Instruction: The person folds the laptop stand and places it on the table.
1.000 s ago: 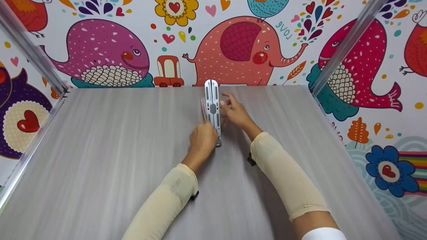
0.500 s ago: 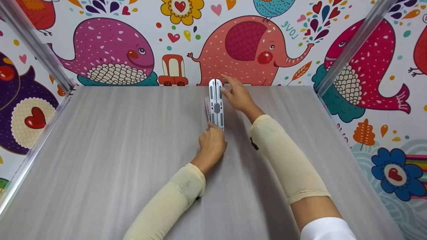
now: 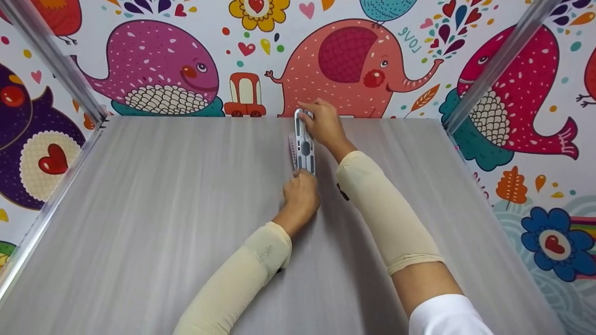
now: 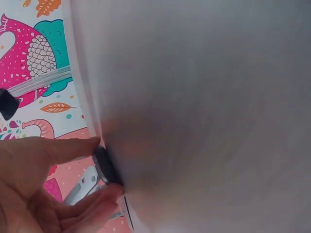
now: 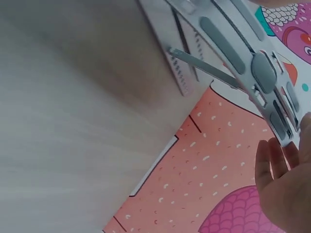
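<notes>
**Both hands on a slotted white stand at the far edge of the desk**

A white folding stand (image 3: 303, 148) with grey slots rises tilted from the grey wood-grain desk (image 3: 163, 209), close to the cartoon-animal wall (image 3: 153, 70). The left hand (image 3: 301, 195) has its grip clenched on the stand's near, lower end, thumb and fingers pinching the dark foot. The right hand (image 3: 322, 124) grasps the upper, far tip, fingers curled over it. A thin metal strut (image 5: 204, 67) props the slotted plate above its base.
</notes>
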{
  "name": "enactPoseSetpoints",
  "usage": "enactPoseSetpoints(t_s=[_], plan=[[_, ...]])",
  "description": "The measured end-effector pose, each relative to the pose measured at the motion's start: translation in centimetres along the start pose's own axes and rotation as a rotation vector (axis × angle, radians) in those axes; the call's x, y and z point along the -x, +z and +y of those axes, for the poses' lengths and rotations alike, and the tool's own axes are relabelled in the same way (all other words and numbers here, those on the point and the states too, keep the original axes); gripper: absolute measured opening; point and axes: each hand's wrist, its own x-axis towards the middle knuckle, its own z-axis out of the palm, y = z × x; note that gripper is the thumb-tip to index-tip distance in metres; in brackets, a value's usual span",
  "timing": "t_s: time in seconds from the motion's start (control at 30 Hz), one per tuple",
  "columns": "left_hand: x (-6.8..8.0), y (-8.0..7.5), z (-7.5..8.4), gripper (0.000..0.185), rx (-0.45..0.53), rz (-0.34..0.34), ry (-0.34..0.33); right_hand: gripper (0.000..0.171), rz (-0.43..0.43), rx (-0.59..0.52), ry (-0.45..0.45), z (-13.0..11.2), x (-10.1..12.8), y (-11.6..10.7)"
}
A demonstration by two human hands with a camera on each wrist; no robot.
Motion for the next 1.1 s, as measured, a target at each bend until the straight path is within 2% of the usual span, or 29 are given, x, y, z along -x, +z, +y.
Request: enactPoseSetpoints(t_s=[0.13, 0.27, 0.5, 0.63, 0.8, 0.93, 1.1], plan=[[-0.1, 0.0, -0.1, 0.041, -0.024, 0.018, 0.012, 0.039, 0.019, 0.008, 0.055, -0.7, -0.5, 0.0], [-0.4, 0.0, 0.0, 0.036, -0.032, 0.034, 0.017, 0.037, 0.034, -0.039, 0.112, -0.8, -0.9, 0.0], [-0.6, 0.1, -0.1, 0.027, 0.005, 0.033, 0.006, 0.031, 0.098, -0.081, 0.115, -0.8, -1.2, 0.4], [-0.6, 0.1, 0.0, 0.031, -0.005, -0.01, 0.001, 0.031, 0.092, -0.107, 0.154, -1.0, -1.2, 0.5], [-0.7, -0.1, 0.0, 0.04, -0.035, -0.052, -0.004, 0.031, 0.076, -0.082, 0.172, -1.4, -1.4, 0.7], [-0.7, -0.1, 0.1, 0.032, -0.018, -0.038, -0.018, 0.031, 0.06, -0.074, 0.177, -1.7, -1.5, 0.7], [-0.7, 0.2, 0.2, 0.035, -0.034, -0.014, 0.015, 0.031, 0.064, -0.066, 0.18, -1.6, -1.5, 0.5]])
